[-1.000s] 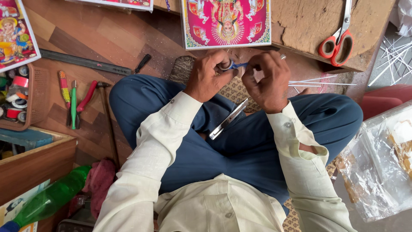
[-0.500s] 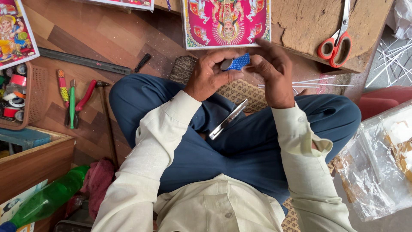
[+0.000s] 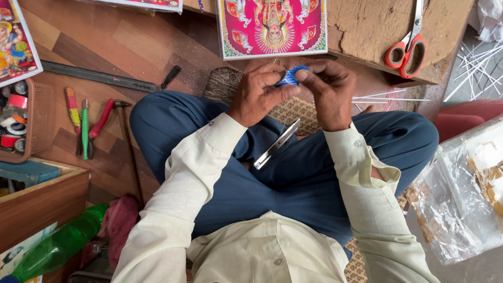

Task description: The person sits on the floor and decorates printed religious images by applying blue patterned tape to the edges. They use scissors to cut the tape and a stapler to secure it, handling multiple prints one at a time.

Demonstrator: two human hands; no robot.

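Note:
I sit cross-legged in blue trousers and a cream shirt. Both hands meet in front of my knees around a small blue patterned piece [image 3: 291, 76]. My left hand [image 3: 259, 93] pinches it from the left with thumb and fingers, and my right hand [image 3: 331, 91] pinches it from the right. Most of the piece is hidden between the fingertips. A shiny metal tool with flat blades [image 3: 276, 144] lies on my lap just below the hands, touched by neither hand.
A pink framed picture [image 3: 272, 27] lies just beyond the hands. Red-handled scissors [image 3: 407, 48] rest on a brown board at the upper right. A hammer [image 3: 126, 141], pliers and screwdrivers [image 3: 84, 128] lie left. A green bottle [image 3: 57, 246] and clear plastic bags [image 3: 461, 194] flank me.
The hands have risen slightly and closed tighter around the blue piece, which half a second ago showed as a flat rectangle and is now mostly covered by the fingertips.

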